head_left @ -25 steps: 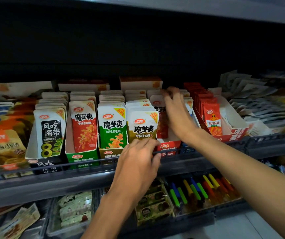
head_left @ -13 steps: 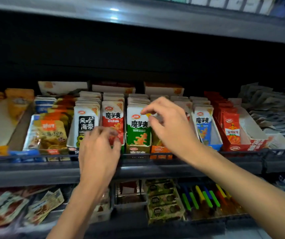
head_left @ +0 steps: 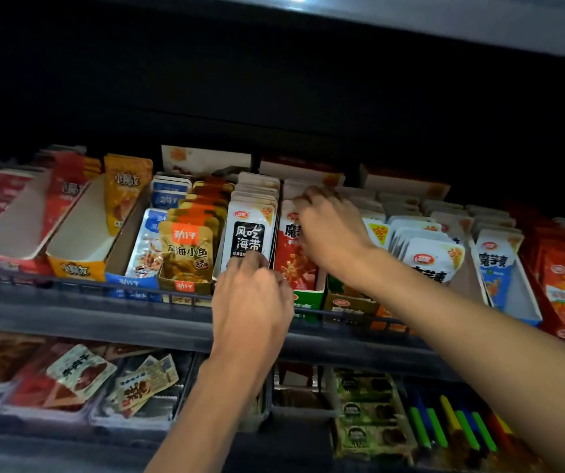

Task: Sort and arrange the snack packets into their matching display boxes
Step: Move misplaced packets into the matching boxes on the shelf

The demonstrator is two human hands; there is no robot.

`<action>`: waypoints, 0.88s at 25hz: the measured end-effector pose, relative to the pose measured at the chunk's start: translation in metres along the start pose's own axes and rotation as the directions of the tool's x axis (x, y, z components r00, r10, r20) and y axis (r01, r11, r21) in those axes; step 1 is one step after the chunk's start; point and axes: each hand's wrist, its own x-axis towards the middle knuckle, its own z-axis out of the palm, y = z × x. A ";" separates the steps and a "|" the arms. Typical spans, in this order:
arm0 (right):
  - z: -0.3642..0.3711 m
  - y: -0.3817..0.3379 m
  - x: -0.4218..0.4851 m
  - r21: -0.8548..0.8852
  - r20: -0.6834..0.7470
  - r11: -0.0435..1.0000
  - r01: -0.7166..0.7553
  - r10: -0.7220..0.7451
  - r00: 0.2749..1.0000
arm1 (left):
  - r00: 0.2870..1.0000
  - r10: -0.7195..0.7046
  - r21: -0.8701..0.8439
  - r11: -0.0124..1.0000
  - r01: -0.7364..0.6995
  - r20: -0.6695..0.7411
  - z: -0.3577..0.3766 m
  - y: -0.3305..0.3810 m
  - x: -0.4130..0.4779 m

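Rows of snack packets stand upright in display boxes on a dark shelf. My left hand is at the front of the box of black-label packets, fingers curled on its lower front. My right hand lies over the red-label packets in the green-fronted box, fingers hooked over the tops of the row. To the right stand white packets with yellow corners, blue-label packets and red packets. The thumbs of both hands are hidden.
Left of my hands are brown fish packets, blue-white packets and a nearly bare orange box with an orange packet at its back. A wire rail fronts the shelf. The lower shelf holds more packets and coloured sticks.
The view has swung left and closer. My left hand moved from the red packets' front to the black-label box. My right hand shifted left from the green-label row to the red-label row.
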 end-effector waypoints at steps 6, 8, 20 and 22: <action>-0.007 0.008 -0.003 0.229 -0.110 0.973 -0.024 0.051 0.993 | 0.999 -0.034 -0.015 0.999 0.035 0.027 -0.001 0.002 -0.001; -0.009 0.011 -0.003 0.261 -0.116 0.965 -0.024 0.057 0.992 | 0.999 -0.043 -0.017 0.999 0.043 0.023 -0.001 0.004 -0.001; -0.070 0.033 -0.038 0.560 -0.371 0.828 0.033 0.215 0.904 | 0.991 -0.081 -0.478 0.878 0.021 -0.105 -0.013 0.020 0.000; -0.091 0.037 -0.066 0.704 -0.329 0.710 0.014 0.309 0.892 | 1.000 0.001 -0.647 0.762 0.016 0.026 -0.018 0.028 -0.008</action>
